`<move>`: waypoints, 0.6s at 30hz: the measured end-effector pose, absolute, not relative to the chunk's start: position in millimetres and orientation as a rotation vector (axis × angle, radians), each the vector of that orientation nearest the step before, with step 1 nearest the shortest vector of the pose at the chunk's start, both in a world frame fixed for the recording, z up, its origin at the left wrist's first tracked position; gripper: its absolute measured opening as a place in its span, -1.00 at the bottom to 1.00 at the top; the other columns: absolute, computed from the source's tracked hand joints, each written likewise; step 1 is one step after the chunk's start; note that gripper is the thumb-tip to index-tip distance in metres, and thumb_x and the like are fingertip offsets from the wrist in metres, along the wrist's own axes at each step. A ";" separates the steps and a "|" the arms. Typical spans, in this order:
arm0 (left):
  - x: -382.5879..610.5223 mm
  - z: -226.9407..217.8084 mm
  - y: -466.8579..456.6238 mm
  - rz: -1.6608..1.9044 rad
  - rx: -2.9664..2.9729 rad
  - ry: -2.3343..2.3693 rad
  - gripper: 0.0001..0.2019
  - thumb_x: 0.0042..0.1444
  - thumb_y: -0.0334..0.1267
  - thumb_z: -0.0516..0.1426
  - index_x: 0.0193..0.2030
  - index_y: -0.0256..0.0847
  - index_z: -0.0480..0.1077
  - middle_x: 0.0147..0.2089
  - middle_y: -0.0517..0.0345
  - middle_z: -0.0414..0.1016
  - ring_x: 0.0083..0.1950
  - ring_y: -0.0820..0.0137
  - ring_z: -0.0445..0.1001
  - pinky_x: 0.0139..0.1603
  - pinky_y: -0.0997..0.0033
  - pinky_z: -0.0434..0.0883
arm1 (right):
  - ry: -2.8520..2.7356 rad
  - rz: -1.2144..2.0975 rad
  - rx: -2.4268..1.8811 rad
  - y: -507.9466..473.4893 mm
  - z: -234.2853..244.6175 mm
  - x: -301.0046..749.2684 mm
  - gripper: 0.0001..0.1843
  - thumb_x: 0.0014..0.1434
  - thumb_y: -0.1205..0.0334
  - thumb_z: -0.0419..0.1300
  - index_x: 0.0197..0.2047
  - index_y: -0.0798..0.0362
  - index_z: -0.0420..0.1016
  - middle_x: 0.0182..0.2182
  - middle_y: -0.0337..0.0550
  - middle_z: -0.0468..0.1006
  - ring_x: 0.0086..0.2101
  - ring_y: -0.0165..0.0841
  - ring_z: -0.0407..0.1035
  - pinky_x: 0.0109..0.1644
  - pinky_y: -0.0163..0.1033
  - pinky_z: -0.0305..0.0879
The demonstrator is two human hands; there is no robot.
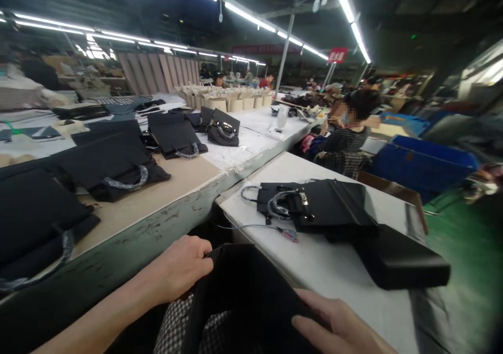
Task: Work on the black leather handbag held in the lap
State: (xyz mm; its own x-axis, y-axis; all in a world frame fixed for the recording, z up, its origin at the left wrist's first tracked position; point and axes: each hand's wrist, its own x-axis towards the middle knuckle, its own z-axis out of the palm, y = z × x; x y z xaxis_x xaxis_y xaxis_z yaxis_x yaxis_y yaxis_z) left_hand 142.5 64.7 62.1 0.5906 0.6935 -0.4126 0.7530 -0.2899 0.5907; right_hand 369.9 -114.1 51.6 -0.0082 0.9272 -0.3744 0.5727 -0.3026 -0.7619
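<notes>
A black bag [247, 296] sits upright in my lap at the bottom centre, its mouth facing up. My left hand [184, 267] is closed on the bag's left rim, fingers curled over the edge. My right hand [338, 328] lies on the bag's right side, fingers stretched along the black panel and pressing it. On the white table in front lies a finished black handbag [326, 205] with wrapped handles, beside a flat black panel [401, 262].
A long workbench [165, 207] on the left carries several black handbags [113, 165]. A person in a striped top [346, 134] sits further along. Blue bins [424, 163] stand at the right on a green floor [459, 239]. Cream bags [228, 102] line the far bench.
</notes>
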 end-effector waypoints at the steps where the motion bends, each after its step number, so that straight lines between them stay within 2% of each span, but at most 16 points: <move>1: 148.4 64.3 64.9 -0.115 2.066 1.137 -0.83 0.01 -0.30 -0.02 -0.56 -0.18 0.25 -0.68 0.27 0.30 -0.67 0.43 0.35 -0.64 0.53 0.11 | -1.576 1.136 -1.937 -118.5 56.3 373.2 -0.67 0.27 0.12 0.02 -0.06 -0.05 0.57 -0.23 -0.17 0.66 -0.18 -0.14 0.53 -0.03 -0.16 0.43; 3: 158.3 67.6 64.7 -0.143 2.120 1.114 -0.84 -0.02 -0.33 -0.03 -0.57 -0.19 0.25 -0.69 0.27 0.31 -0.70 0.43 0.36 -0.67 0.55 0.10 | -1.603 0.984 -2.023 -126.1 61.9 377.4 -0.63 0.28 0.14 -0.01 0.01 -0.05 0.54 -0.17 -0.12 0.65 -0.14 -0.13 0.52 -0.01 -0.15 0.39; 6: 167.6 69.6 63.6 -0.181 2.163 1.092 -0.85 -0.05 -0.34 -0.03 -0.59 -0.19 0.23 -0.72 0.26 0.31 -0.72 0.42 0.38 -0.69 0.57 0.11 | -1.632 0.953 -2.087 -131.8 59.5 382.2 -0.58 0.33 0.15 -0.08 0.14 -0.01 0.43 -0.13 -0.07 0.62 -0.11 -0.13 0.50 0.01 -0.12 0.36; 11: 171.4 67.4 64.2 -0.222 2.144 1.105 -0.86 -0.06 -0.34 -0.03 -0.60 -0.17 0.20 -0.74 0.25 0.31 -0.72 0.36 0.44 -0.72 0.56 0.16 | -1.702 0.934 -2.058 -131.5 42.0 393.2 -0.61 0.40 0.12 -0.13 0.12 -0.03 0.41 -0.15 -0.10 0.60 -0.14 -0.14 0.47 0.01 -0.07 0.31; 15: 170.0 67.6 64.0 -0.234 2.177 1.131 -0.86 -0.03 -0.32 -0.04 -0.57 -0.18 0.24 -0.71 0.22 0.37 -0.70 0.35 0.44 -0.69 0.55 0.20 | -1.651 0.927 -2.081 -141.6 43.8 398.9 -0.60 0.38 0.05 -0.02 0.16 0.00 0.40 -0.16 -0.07 0.60 -0.13 -0.14 0.46 -0.02 -0.10 0.33; 18: 166.7 68.7 63.5 -0.242 2.214 1.143 -0.84 0.00 -0.31 -0.04 -0.56 -0.19 0.26 -0.67 0.20 0.40 -0.69 0.38 0.43 -0.67 0.55 0.15 | -1.643 0.975 -2.071 -156.9 55.2 396.3 -0.68 0.29 0.02 0.14 0.02 -0.04 0.50 -0.17 -0.14 0.61 -0.16 -0.18 0.47 -0.06 -0.18 0.34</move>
State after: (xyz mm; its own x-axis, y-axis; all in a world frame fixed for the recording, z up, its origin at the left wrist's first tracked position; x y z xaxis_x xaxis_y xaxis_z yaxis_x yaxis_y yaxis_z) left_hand 166.7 63.5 68.7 0.6070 0.6707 -0.4262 0.7859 -0.4274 0.4468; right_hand 396.3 -156.9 55.2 0.1044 0.9451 -0.3096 0.7247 -0.2855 -0.6272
